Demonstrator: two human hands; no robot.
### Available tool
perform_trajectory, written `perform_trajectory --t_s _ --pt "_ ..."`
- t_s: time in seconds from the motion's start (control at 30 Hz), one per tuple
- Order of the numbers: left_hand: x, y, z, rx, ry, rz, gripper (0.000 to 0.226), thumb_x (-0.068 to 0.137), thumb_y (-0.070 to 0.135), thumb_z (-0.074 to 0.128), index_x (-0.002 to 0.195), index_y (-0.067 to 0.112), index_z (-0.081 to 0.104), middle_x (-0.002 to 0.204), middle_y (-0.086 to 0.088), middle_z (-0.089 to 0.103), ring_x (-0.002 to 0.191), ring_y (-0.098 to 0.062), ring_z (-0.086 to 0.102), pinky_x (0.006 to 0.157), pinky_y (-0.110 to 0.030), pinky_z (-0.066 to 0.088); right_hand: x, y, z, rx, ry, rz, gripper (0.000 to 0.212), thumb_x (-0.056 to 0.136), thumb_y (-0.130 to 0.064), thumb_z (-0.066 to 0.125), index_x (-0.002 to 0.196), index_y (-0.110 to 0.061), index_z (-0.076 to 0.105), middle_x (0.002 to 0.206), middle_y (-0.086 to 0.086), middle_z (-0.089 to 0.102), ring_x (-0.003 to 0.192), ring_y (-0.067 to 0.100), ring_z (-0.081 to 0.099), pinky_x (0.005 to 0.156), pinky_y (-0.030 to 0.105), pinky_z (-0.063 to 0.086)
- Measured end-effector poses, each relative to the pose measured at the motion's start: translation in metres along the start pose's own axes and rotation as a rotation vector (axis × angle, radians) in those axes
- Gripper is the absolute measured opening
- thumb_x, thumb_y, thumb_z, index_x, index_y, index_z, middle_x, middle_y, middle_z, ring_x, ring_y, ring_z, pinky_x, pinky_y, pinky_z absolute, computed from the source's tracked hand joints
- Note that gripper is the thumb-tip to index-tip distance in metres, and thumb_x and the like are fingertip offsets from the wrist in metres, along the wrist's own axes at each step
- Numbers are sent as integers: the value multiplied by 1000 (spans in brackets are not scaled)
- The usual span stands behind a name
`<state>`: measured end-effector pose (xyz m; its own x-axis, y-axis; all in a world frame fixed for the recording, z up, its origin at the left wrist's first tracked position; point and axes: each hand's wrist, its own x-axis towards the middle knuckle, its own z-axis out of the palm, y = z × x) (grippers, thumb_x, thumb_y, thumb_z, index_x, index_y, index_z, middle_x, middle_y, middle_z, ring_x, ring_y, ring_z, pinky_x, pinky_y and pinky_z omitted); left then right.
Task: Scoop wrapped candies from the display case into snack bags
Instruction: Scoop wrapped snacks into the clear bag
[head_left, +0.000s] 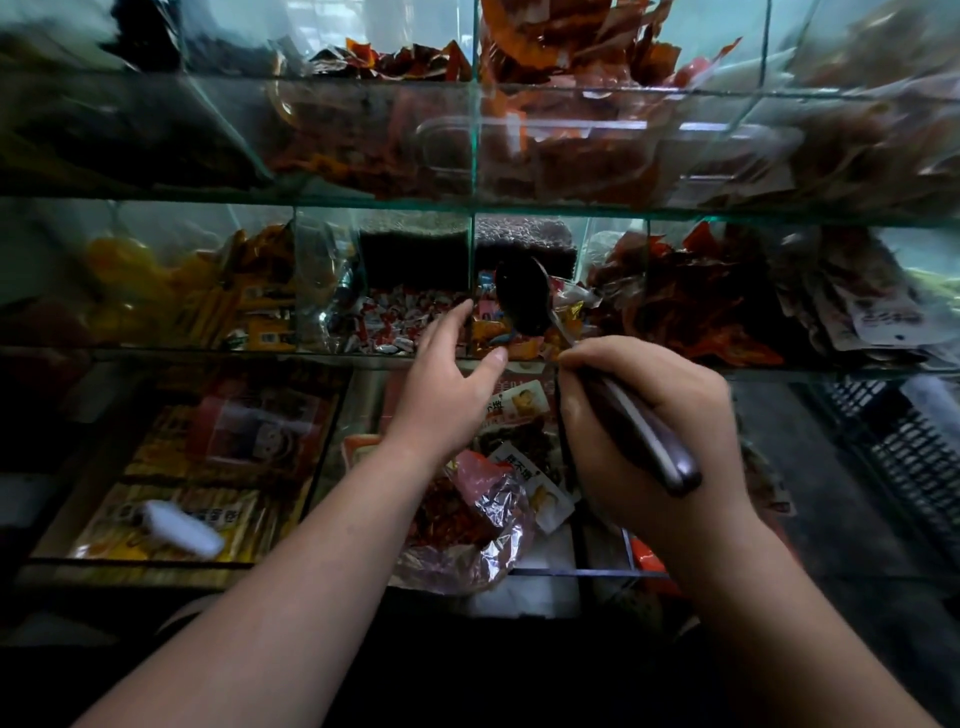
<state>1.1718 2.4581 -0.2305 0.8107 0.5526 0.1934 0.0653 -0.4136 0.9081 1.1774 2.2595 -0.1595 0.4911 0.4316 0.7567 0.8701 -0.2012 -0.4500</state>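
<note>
Nearest, below the glass divider (473, 270) and toward me: a crinkled clear bag (483, 525) with red contents lies on the lower shelf, unheld. Likely the snack bag, can't confirm. Right hand (644, 415), below-right of the divider, is clenched round the scoop (654, 449) handle. Its bowl (521, 299) sits just right of the divider, over the orange wrapped candies (519, 345). Too dark to tell if the bowl is loaded. Left hand (447, 379), just below the divider, is released with fingers spread. Its tips are at the front lip near the red-and-white candies (395, 319) left of the divider, grasping nothing I can see. Beyond and above the divider: red packets (561, 67) in the top tier. Risks: the bag is unsupported, so its mouth may fold and candies spill onto the lower shelf. The bowl is close to the divider, so a knock on the glass would shed the load. The left hand crowds the same opening and could bump the scoop. Working astride the divider could mix the two candy types.
</note>
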Motion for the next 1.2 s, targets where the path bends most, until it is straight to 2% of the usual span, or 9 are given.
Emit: perform_trajectory --t_s 0.07,0.17,0.27,0.33,0.5,0.67,0.8,0.97,1.2 --pt "-7 3 -5 28 -10 43 65 94 51 57 153 37 32 159 7 34 144 -12 34 117 -45 34 8 -18 -1 -37 -90 175 17 93 -9 69 104 4 72 108 6 75 98 11 72 77 12 52" --pt "-30 -3 -26 183 -35 89 66 95 58 50 154 42 26 153 13 42 137 -8 43 108 -37 40 -18 -7 -23 241 -642 351 50 104 -5 49 133 33 35 146 29 52 130 28 57 60 3 43" --pt "-63 -25 -58 207 88 31 55 93 47 55 144 45 35 121 28 59 105 11 59 82 -18 48 -30 -37 -12 292 -377 467 10 89 -5 74 97 0 78 101 -1 79 98 6 74 78 3 48" --pt "-83 -42 -76 309 278 31 41 90 37 62 130 37 52 110 23 62 103 6 60 83 -20 49 -52 -38 -11 399 -265 513 18 82 -2 80 83 -20 80 86 -12 79 80 1 75 78 10 54" --pt "-107 -68 -81 549 211 -296 57 82 36 76 131 28 48 119 0 59 109 -27 58 90 -39 50 -50 -16 46 153 -672 292 15 83 -13 72 91 -25 75 89 -11 74 85 4 70 76 20 54" --pt "-117 -78 -65 524 88 -281 27 89 16 60 104 35 49 78 15 59 65 -4 54 54 -28 46 -65 23 104 -171 -1063 172 22 80 -25 68 102 -23 67 104 0 67 100 26 62 85 37 51" --pt "-117 -82 -62 422 72 -227 39 89 13 57 116 42 54 88 18 65 78 -3 61 63 -22 48 -83 38 123 -178 -924 342 14 78 -25 62 89 -23 69 90 -3 70 89 22 67 75 34 54" --pt "-114 -88 -55 352 31 -298 47 91 11 57 132 32 54 92 14 67 87 -5 65 75 -26 56 -84 42 135 235 -508 1072 10 68 -18 67 69 -24 75 65 -5 73 55 12 68 50 23 51" --pt "-115 -89 -62 300 106 -288 49 93 9 58 133 38 55 86 21 62 82 5 61 65 -7 44 -99 48 131 559 -140 1379 13 67 9 69 61 -1 67 63 7 65 66 25 64 68 41 52"
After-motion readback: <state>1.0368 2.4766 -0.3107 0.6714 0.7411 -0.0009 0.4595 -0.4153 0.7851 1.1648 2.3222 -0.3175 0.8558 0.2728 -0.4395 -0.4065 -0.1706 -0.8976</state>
